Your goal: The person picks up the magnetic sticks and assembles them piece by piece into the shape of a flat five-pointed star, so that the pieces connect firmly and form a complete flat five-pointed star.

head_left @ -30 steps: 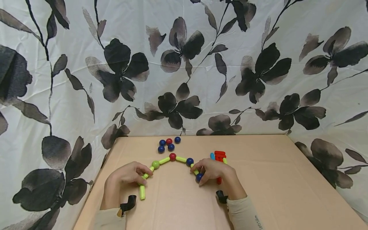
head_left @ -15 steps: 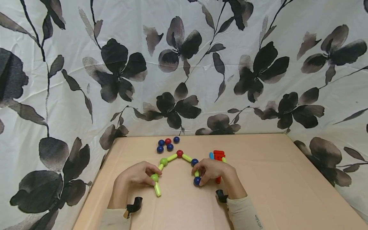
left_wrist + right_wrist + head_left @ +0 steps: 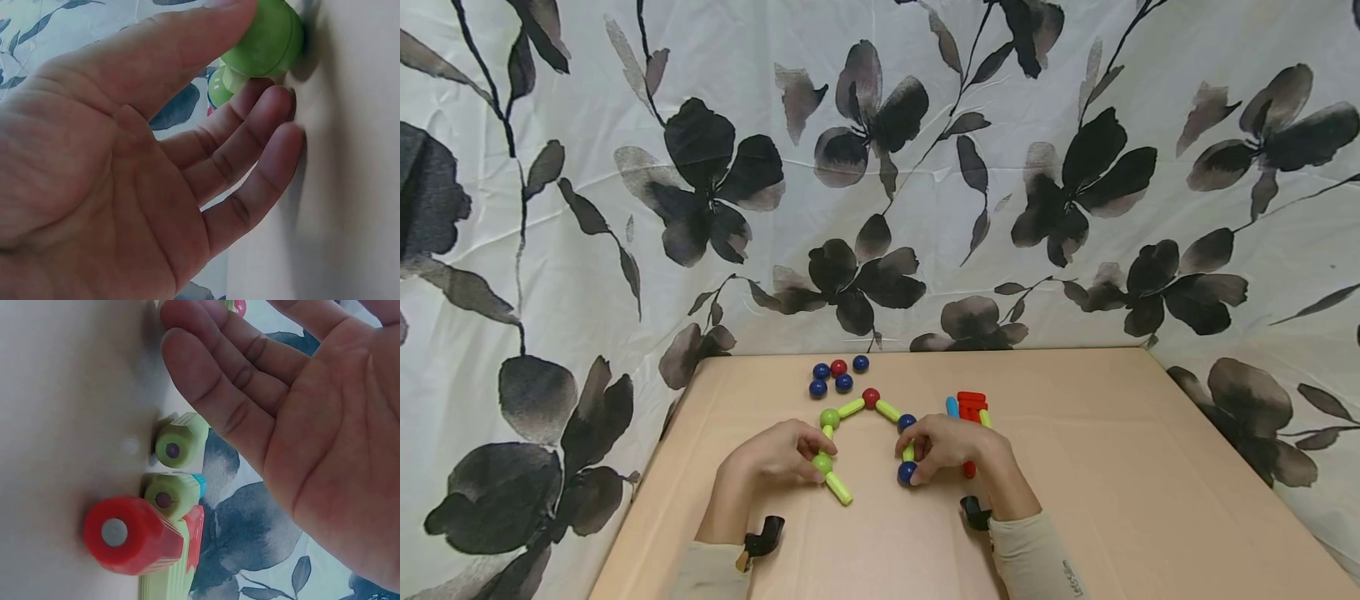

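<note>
Bending the stick-and-ball chain (image 3: 852, 407) further inward just below centre frame, swinging its green end stick (image 3: 838, 489) toward lower right, so narrowing the gap! Pinching the lower green ball (image 3: 822, 463) with the left hand (image 3: 786, 450), gripping the lower blue ball (image 3: 906, 472) with the right hand (image 3: 947, 440).

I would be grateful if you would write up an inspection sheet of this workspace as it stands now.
Surface: flat tan tabletop, partly hidden by the arms.
Job's things: chain of rods and balls, bent into an open arch.
Clutter: four loose blue balls and one loose red ball beyond the chain; loose rods, partly hidden, by the right grip.
Grips: left grip pinches the lower green ball; right grip holds the lower blue ball.
Cables: nothing seen.
Surroundings: floral cloth behind the table.
</note>
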The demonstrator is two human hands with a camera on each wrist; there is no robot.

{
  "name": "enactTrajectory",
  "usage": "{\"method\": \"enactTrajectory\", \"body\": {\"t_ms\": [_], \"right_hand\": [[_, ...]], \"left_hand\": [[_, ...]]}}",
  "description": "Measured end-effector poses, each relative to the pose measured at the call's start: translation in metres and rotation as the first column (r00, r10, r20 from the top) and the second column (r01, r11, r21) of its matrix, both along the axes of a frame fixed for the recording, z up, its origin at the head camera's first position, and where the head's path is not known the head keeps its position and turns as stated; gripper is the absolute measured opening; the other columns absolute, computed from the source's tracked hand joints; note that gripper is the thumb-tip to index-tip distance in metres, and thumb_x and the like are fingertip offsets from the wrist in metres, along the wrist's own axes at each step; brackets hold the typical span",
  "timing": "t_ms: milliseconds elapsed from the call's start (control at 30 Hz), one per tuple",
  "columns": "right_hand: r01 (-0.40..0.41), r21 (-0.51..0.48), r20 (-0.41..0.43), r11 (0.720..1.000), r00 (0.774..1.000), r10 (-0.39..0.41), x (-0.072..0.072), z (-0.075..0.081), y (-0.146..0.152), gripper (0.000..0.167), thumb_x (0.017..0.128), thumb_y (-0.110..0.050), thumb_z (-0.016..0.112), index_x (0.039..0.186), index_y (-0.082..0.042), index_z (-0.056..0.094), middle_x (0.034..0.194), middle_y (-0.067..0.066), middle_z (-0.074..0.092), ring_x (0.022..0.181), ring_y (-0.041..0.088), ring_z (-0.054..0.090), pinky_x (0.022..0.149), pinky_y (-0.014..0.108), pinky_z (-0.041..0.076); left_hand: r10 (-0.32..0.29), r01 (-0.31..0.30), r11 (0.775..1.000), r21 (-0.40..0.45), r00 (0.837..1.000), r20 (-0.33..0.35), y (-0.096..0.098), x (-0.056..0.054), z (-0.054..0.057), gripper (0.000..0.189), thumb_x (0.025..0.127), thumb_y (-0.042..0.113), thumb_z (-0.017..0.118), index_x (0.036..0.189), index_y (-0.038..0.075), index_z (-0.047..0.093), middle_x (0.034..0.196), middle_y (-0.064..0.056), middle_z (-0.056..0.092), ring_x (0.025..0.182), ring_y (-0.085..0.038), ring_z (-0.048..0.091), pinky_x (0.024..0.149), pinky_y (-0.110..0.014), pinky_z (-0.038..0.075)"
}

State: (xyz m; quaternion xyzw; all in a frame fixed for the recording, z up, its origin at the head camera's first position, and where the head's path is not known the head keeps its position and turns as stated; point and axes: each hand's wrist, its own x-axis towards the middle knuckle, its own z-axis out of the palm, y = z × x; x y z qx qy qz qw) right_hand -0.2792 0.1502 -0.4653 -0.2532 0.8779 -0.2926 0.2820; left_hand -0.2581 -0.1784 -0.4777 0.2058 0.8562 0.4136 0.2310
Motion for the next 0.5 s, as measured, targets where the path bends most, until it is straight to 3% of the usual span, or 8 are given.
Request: {"method": "enactTrajectory", "body": {"t_ms": [233, 400, 500], "right_hand": [[-0.001, -0.026, 0.016, 1.0, 1.0, 0.001, -0.001, -0.003, 0.0, 0.034, 0.082, -0.021, 0.09, 0.113, -0.021, 0.077, 0.092, 0.003, 0.067, 0.089, 0.022, 0.06, 0.069, 0.031, 0.047], [-0.001, -0.022, 0.013, 1.0, 1.0, 0.002, -0.003, -0.004, -0.001, 0.037, 0.082, -0.023, 0.09, 0.115, -0.022, 0.075, 0.091, 0.002, 0.067, 0.088, 0.021, 0.06, 0.069, 0.032, 0.047], [0.001, -0.012, 0.008, 1.0, 1.0, -0.001, -0.004, -0.005, -0.001, 0.038, 0.081, -0.025, 0.091, 0.116, -0.023, 0.074, 0.091, 0.001, 0.066, 0.087, 0.02, 0.06, 0.069, 0.032, 0.047]], "left_hand": [[0.028, -0.03, 0.998, -0.052, 0.999, -0.046, 0.006, 0.0, 0.002, 0.037, 0.08, 0.009, 0.089, 0.115, 0.012, 0.08, 0.096, -0.006, 0.067, 0.09, -0.02, 0.055, 0.077, -0.031, 0.044], [0.082, -0.101, 0.991, -0.091, 0.979, -0.186, 0.011, 0.004, 0.01, 0.039, 0.074, 0.014, 0.095, 0.111, 0.017, 0.082, 0.103, -0.01, 0.055, 0.096, -0.024, 0.048, 0.077, -0.032, 0.038], [0.026, -0.059, 0.991, -0.117, 0.964, -0.264, 0.021, 0.005, 0.011, 0.034, 0.073, 0.018, 0.095, 0.105, 0.02, 0.083, 0.109, 0.001, 0.059, 0.106, -0.023, 0.051, 0.087, -0.039, 0.036]]}}
